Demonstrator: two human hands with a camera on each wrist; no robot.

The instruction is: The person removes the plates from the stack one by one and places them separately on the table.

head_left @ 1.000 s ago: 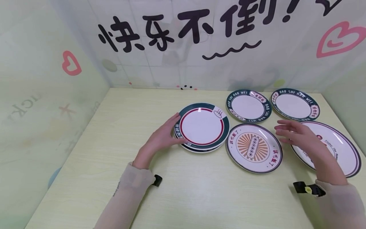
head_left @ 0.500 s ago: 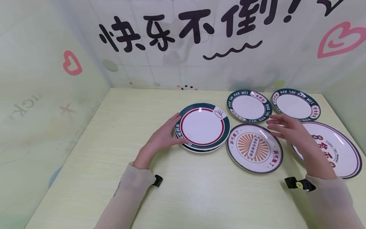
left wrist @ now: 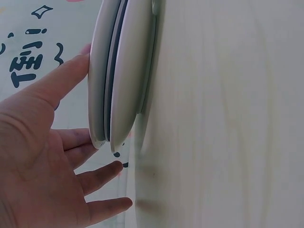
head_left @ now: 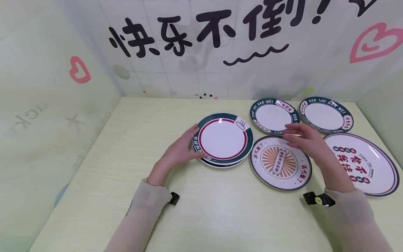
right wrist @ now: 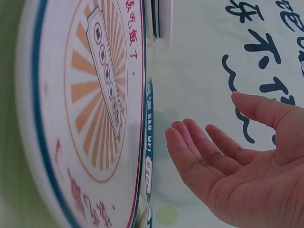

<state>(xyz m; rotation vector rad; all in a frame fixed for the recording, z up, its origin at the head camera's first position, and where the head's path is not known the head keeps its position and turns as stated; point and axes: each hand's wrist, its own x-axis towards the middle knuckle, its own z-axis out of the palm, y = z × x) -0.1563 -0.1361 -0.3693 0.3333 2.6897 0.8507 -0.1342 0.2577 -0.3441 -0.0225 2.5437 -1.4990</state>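
Note:
In the head view my left hand point(head_left: 176, 152) rests at the left edge of a stack of plates point(head_left: 222, 138). Its thumb and index finger touch the rim, spread apart. The left wrist view shows the stacked plates point(left wrist: 116, 71) edge-on, with the other fingers extended below them. The top plate has a green rim and a red ring. My right hand point(head_left: 310, 147) hovers, holding nothing, over the right side of a plate with an orange sunburst point(head_left: 278, 164). In the right wrist view this right hand point(right wrist: 237, 166) has loosely bent fingers, apart from the plate.
Behind the sunburst plate lie two green-rimmed plates, the left one point(head_left: 273, 117) and the right one point(head_left: 324, 113). A large oval plate point(head_left: 382, 171) with red lettering lies at the right. A printed wall point(head_left: 176, 80) closes off the back of the pale table point(head_left: 217, 210).
My right hand has moved left, from above the oval plate to above the sunburst plate. The left hand and the plates have stayed in place.

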